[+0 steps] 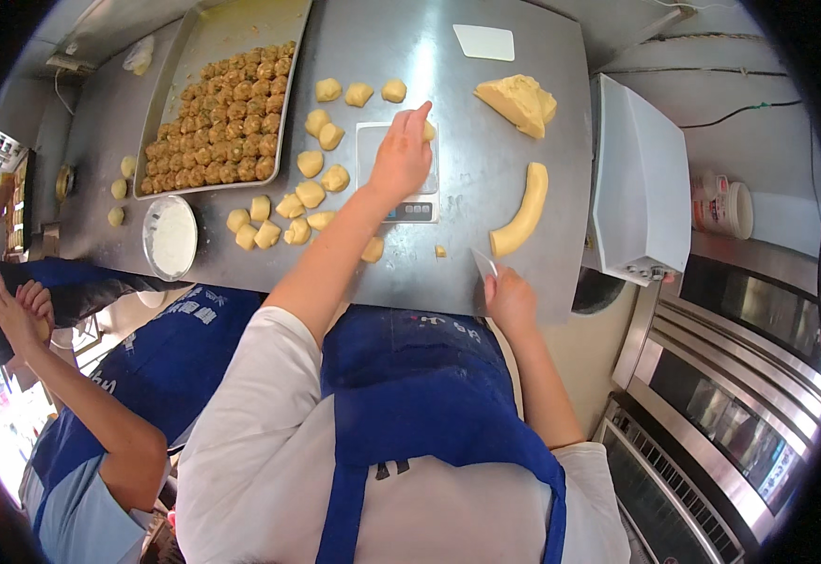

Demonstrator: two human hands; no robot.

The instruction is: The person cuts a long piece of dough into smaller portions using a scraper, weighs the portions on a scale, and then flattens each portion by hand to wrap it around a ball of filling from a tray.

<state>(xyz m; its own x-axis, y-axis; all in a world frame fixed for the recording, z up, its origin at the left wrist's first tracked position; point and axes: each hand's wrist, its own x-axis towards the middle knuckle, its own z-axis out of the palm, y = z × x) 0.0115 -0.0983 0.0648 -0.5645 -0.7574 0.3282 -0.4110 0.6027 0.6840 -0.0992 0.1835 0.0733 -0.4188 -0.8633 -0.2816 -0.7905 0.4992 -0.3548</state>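
Note:
My left hand (404,158) is over the small digital scale (412,212), its fingers curved round a piece of yellow dough (428,131) that is mostly hidden by the hand. In my right hand (511,299), at the table's near edge, is a thin pale dough scraper (484,266). A tiny dough scrap (440,251) lies just left of the scraper. Beyond it to the right rests a thick curved dough roll (522,212), with a larger dough lump (517,103) farther back. Several portioned dough pieces (310,194) are spread left of the scale.
A metal tray (283,141) of browned filling balls (232,117) stands at the left, with a round dish of white powder (170,237) before it. A white flat scraper (485,42) lies at the back. A white appliance (641,179) borders the right. Another person's hands (23,305) are at far left.

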